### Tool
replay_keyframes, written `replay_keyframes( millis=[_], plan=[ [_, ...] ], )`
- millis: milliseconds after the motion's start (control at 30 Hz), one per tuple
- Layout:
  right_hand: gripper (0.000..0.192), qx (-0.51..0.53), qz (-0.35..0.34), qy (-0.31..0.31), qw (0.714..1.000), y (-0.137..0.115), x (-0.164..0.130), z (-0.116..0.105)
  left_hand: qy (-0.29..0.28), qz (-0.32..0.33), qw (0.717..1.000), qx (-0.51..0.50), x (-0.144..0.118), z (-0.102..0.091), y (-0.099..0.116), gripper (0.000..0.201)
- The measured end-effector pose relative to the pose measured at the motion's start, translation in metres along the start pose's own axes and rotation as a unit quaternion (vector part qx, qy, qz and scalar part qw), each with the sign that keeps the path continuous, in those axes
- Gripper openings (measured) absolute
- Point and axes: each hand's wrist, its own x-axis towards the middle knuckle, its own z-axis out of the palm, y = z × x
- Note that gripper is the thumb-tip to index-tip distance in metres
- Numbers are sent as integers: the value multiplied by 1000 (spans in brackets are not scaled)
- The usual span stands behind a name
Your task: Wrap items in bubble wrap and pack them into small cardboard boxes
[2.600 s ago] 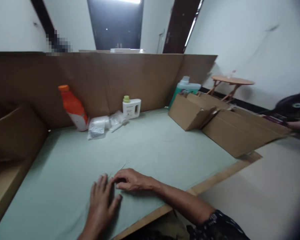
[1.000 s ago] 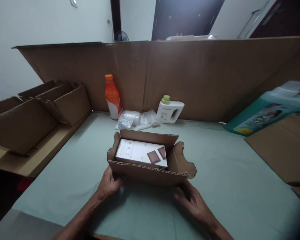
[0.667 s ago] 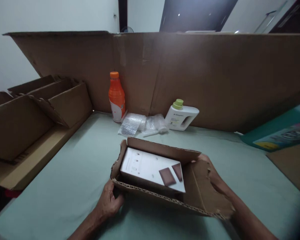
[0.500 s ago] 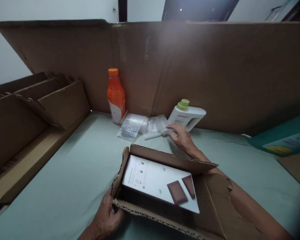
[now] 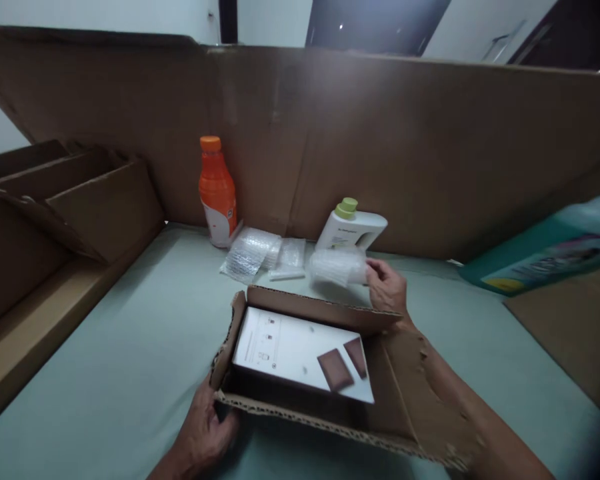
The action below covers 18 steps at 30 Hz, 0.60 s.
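An open cardboard box [image 5: 410, 407] lies on the green table cover, with a white product box [image 5: 290, 347] inside it. My left hand [image 5: 205, 433] grips the box's near left corner. Beyond the far flap, my right hand [image 5: 387, 287] holds a roll of bubble wrap [image 5: 336, 267] lifted just above the table. More bubble wrap pieces [image 5: 253, 252] lie behind, next to an orange bottle [image 5: 216, 192] and a white jug with a green cap [image 5: 351, 225].
A tall cardboard wall [image 5: 380, 140] closes the back of the table. Folded cardboard boxes [image 5: 65, 200] are stacked at the left. A teal refill pouch [image 5: 545, 250] and flat cardboard [image 5: 575, 327] lie at the right.
My right hand reached past the box to the bubble wrap pile, took hold of one roll and lifted it back toward the box. My left hand stayed on the box corner.
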Motion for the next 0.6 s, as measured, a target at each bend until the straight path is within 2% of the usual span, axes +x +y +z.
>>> replay_keyframes(
  millis=[167, 267, 367, 467, 600],
  plan=[
    [32, 56, 133, 44, 989, 36, -83, -75, -6, -84, 992, -97, 9, -11, 9, 29],
    [31, 59, 191, 86, 976, 50, -129, -120, 1, -128, 985, -113, 12, -17, 14, 31],
    [41, 52, 207, 120, 970, 53, -157, -152, -2, -157, 981, -115, 15, -22, 20, 34],
    [40, 26, 170, 114, 979, 44, -163, -162, -12, -173, 976, -131, 17, -25, 30, 38],
    [34, 0, 51, 69, 996, 13, -159, -144, -16, -192, 972, -132, 19, -30, 44, 45]
  ],
)
